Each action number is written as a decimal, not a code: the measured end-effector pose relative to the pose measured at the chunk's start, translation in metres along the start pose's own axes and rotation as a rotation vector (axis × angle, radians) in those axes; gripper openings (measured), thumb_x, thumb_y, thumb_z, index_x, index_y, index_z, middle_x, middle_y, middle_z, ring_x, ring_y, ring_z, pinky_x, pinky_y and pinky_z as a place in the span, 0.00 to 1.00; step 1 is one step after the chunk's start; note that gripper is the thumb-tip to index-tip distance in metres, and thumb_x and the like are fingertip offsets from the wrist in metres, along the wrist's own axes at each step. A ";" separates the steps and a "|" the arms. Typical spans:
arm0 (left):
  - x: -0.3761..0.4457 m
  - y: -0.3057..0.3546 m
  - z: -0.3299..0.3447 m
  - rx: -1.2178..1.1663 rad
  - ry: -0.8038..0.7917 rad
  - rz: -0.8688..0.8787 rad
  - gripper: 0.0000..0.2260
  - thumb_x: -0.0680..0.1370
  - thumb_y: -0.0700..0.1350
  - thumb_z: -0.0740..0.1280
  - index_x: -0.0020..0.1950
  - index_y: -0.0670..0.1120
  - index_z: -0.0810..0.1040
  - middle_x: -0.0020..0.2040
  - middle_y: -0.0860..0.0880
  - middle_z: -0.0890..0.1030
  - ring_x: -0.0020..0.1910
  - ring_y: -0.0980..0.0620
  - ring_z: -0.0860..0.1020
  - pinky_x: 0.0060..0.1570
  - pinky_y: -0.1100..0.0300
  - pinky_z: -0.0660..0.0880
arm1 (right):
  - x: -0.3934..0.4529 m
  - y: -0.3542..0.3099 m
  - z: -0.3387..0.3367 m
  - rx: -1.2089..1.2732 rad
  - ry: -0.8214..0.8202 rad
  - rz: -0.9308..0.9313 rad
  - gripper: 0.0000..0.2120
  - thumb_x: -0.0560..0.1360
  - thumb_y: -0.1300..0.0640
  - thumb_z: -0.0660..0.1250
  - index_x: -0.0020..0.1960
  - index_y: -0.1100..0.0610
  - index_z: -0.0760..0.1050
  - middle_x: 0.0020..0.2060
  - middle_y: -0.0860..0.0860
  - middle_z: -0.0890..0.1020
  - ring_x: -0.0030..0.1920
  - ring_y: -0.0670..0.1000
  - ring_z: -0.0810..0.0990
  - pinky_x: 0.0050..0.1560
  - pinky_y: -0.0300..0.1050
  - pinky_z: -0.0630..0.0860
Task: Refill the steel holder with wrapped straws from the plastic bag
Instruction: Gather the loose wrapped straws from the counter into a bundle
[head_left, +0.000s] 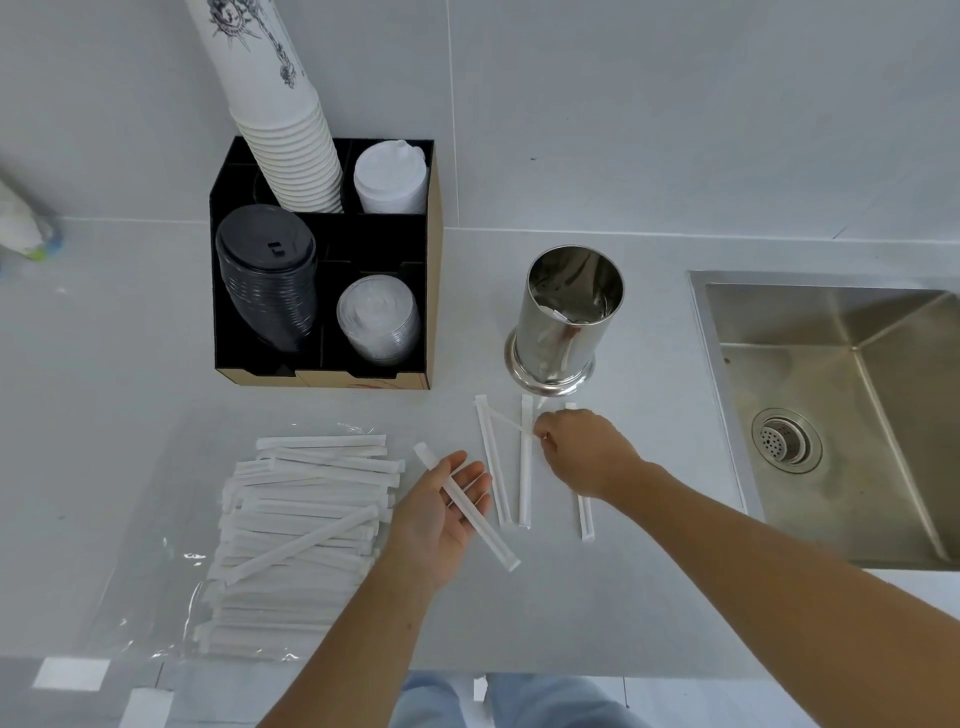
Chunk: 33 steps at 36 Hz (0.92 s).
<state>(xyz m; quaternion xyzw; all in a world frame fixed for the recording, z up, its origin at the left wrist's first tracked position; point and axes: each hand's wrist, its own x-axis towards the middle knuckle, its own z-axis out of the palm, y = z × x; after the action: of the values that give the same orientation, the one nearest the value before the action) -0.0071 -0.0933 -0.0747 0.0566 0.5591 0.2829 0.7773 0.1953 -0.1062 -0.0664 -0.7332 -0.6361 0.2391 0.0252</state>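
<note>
Refill barely begun: steel holder beyond the hands near-empty. Left hand cradles one wrapped straw, palm open; right hand pinches another. Bagged stack remains left.

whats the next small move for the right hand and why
Probably lift the thin straw the right hand pinches and lay it in the open left hand, beside the wrapped straw resting there. Three more loose straws lie before the steel holder, so gathering a bunch first looks sensible.
</note>
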 end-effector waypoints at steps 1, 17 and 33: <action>0.001 0.000 0.001 -0.002 -0.004 0.003 0.09 0.79 0.44 0.66 0.54 0.42 0.81 0.46 0.42 0.87 0.46 0.45 0.85 0.42 0.53 0.81 | -0.005 -0.004 -0.002 0.099 0.009 0.025 0.10 0.78 0.60 0.59 0.50 0.56 0.79 0.40 0.53 0.82 0.39 0.54 0.79 0.39 0.45 0.76; 0.006 -0.011 0.012 -0.090 -0.134 -0.016 0.26 0.80 0.63 0.54 0.61 0.43 0.78 0.46 0.43 0.86 0.46 0.45 0.84 0.48 0.50 0.79 | -0.059 -0.060 0.016 0.429 -0.015 0.038 0.09 0.76 0.58 0.64 0.49 0.54 0.83 0.41 0.51 0.86 0.42 0.53 0.82 0.45 0.47 0.80; 0.001 -0.017 0.010 -0.031 -0.051 -0.004 0.13 0.82 0.50 0.59 0.56 0.44 0.79 0.42 0.44 0.87 0.39 0.48 0.85 0.43 0.53 0.78 | -0.064 0.013 0.017 0.430 0.099 0.423 0.05 0.74 0.55 0.67 0.47 0.54 0.80 0.33 0.44 0.78 0.38 0.51 0.79 0.40 0.40 0.75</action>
<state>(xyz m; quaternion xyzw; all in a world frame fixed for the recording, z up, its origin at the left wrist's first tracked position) 0.0086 -0.1041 -0.0785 0.0506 0.5345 0.2887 0.7927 0.1958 -0.1738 -0.0655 -0.8380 -0.4023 0.3320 0.1605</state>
